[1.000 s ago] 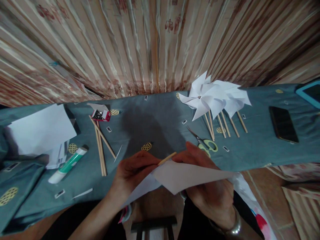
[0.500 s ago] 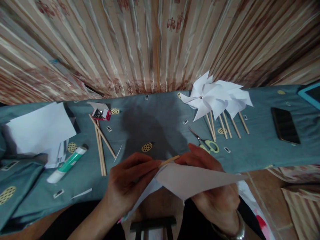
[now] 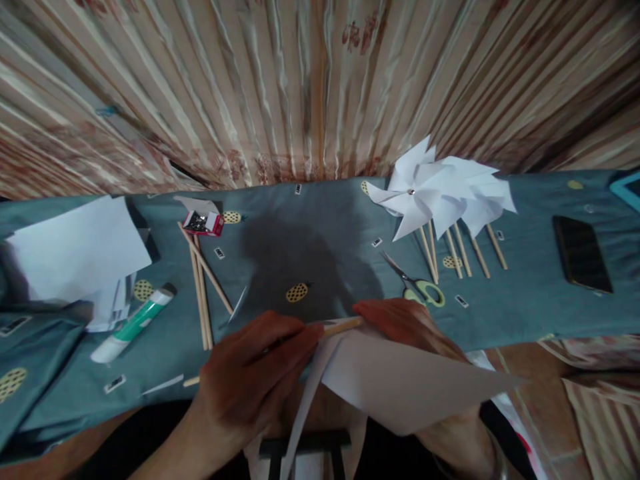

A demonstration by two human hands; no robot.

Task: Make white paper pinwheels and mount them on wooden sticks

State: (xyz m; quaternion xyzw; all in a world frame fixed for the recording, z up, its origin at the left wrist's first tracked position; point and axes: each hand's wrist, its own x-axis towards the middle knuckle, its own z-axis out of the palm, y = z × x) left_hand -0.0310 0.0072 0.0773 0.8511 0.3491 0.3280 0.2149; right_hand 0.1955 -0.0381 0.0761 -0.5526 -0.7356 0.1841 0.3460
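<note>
My left hand [image 3: 263, 370] is closed, thumb and fingers pinching a wooden stick [image 3: 343, 327] close to its end. Against that end lies a white paper pinwheel [image 3: 400, 380] with a long pointed flap reaching right and another strip hanging below my left fingers. My right hand [image 3: 405, 323] is closed on the pinwheel at the stick's tip; most of its palm is behind the paper. Whether a pin joins stick and paper is hidden. A wooden stick end [image 3: 191, 381] pokes out left of my left wrist. Just past my right hand lie scissors [image 3: 425, 292] with green handles.
Several finished white pinwheels [image 3: 435, 190] lie at the back right, near a black phone [image 3: 583, 253]. At left are white paper sheets [image 3: 80, 247], a green glue stick [image 3: 133, 327], loose wooden sticks [image 3: 203, 293] and a small red box [image 3: 204, 223] of metal pins.
The pinwheel and stick have tilted, and the stick's tip has come slightly lower. The paper flap has swung down and right. A stick end now shows beside my left wrist.
</note>
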